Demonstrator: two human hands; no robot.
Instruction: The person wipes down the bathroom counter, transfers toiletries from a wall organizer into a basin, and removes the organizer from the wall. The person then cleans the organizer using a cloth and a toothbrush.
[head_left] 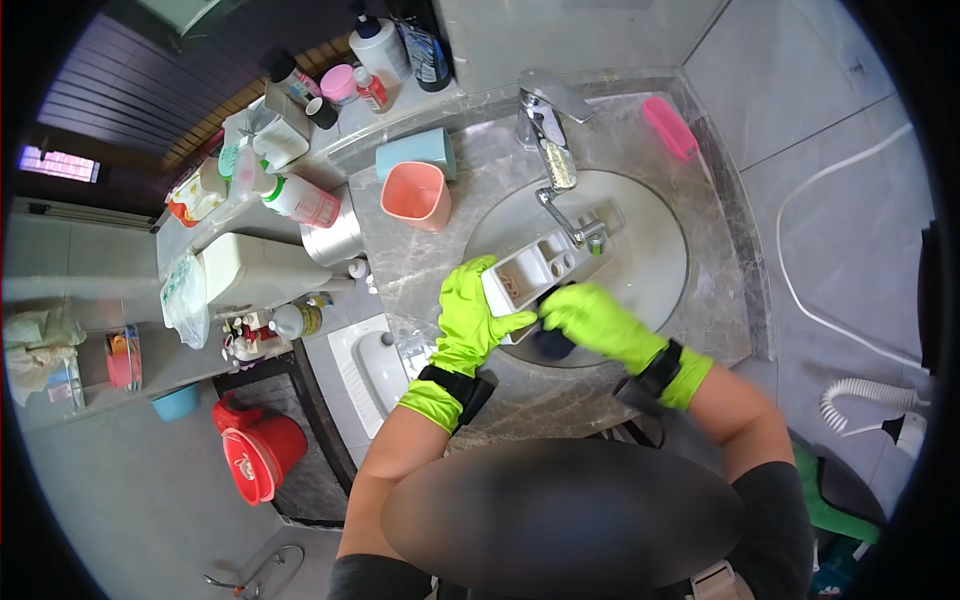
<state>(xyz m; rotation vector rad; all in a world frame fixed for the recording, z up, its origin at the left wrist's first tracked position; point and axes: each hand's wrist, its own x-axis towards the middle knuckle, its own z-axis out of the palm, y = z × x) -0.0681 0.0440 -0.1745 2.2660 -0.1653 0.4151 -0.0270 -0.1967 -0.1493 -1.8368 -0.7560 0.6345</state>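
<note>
My left hand (470,312), in a bright yellow-green rubber glove, grips the near-left end of a white compartmented holder (527,268). The holder is tilted over the white sink basin (655,255), its far end under the faucet (555,165). Something small and brownish lies in its larger compartment. Beside the holder's near side is my right hand (600,322), gloved alike and blurred by motion. Its fingers are closed on a dark cloth-like item (553,343), which is blurred and hangs at the basin's near rim.
On the grey marble counter (720,310) stand a pink-orange cup (416,196), a light-blue cup (418,153) and a pink oblong item (670,128). Bottles line the ledge behind, including a white pump bottle (380,50). A red bucket (265,458) is on the lower left.
</note>
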